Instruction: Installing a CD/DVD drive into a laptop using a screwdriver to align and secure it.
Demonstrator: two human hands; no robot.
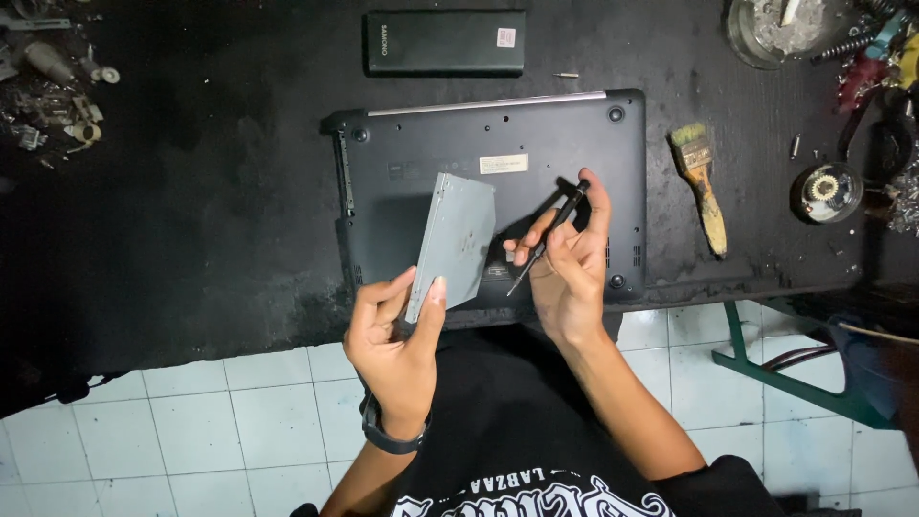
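Two hands are busy at the centre of the frame. Your left hand (394, 335) pinches the lower corner of a flat, grey metal drive tray (452, 244), tilting it up over the black plastic laptop (498, 191) lying underside-up on the dark worktable (191, 191). Your right hand (567, 258) is closed around a slim black screwdriver (548, 239), tip pointing down-left, just beside the tray. Right of the laptop lies a worn wooden-handled paintbrush (702, 182); a black rectangular battery pack (445, 42) sits at upper centre.
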